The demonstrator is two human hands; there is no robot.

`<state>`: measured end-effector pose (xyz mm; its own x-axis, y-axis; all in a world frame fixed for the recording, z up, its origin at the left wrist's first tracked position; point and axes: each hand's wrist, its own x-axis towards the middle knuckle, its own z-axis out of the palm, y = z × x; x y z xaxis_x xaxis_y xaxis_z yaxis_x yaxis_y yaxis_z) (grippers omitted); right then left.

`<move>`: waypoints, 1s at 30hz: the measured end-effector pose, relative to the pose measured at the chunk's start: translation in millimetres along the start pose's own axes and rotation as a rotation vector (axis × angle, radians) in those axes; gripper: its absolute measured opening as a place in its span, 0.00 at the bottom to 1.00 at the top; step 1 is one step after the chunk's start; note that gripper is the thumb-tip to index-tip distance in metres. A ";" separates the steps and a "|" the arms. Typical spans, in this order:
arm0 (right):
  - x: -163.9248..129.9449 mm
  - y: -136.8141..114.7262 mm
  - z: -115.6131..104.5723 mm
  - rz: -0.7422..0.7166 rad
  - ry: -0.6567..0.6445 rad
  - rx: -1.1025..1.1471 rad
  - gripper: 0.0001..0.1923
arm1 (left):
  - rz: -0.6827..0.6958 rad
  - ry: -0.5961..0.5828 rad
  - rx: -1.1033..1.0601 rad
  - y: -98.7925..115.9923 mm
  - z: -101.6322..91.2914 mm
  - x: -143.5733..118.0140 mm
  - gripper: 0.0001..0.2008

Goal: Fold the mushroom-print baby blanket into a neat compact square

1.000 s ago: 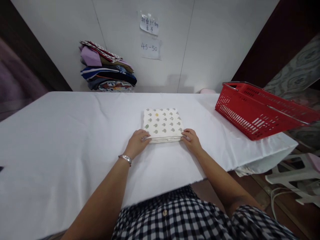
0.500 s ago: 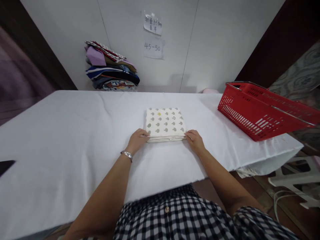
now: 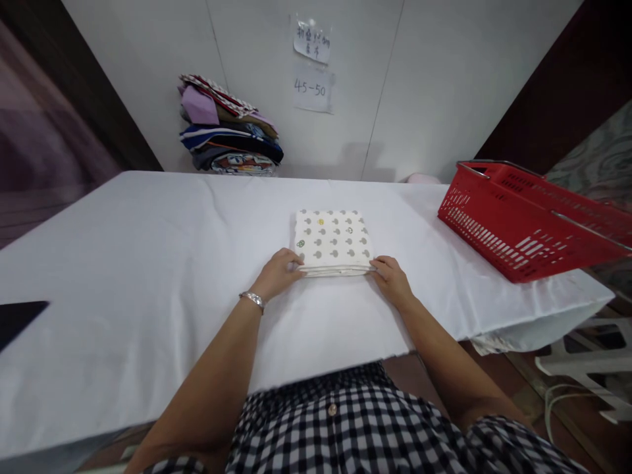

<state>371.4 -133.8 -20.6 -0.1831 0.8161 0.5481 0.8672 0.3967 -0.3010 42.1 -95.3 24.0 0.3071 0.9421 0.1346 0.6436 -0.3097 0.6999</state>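
White-covered bench (image 3: pixel 148 263) against a pale wall, and at its middle lies a folded patterned cloth (image 3: pixel 333 241), squared into a neat packet. The left hand (image 3: pixel 279 273) and right hand (image 3: pixel 392 280) pinch its 2 near corners, fingers curled on the edge. Folding looks finished; the red basket (image 3: pixel 523 220) waits at right, the stack of folded clothes (image 3: pixel 230 141) at the back.

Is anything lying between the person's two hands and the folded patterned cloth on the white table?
Nothing visible does. The left hand touches the near left corner of the folded cloth, and the right hand touches its near right corner. Only the bare white table cover surrounds it.
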 end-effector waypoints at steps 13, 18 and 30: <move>1.8 -5.2 -2.0 0.061 0.004 -0.058 0.14 | 0.055 0.132 0.125 4.0 9.4 1.4 0.03; 3.0 -7.7 -2.6 0.094 0.003 -0.047 0.14 | 0.050 0.124 0.141 2.5 6.4 1.7 0.03; 1.5 -4.5 1.9 0.096 -0.012 0.015 0.11 | 0.070 0.054 0.082 -8.0 4.4 3.3 0.01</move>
<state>366.3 -133.6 -19.9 -0.1054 0.8557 0.5067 0.8741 0.3226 -0.3631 41.1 -90.3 15.7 0.3164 0.9228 0.2199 0.6779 -0.3820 0.6281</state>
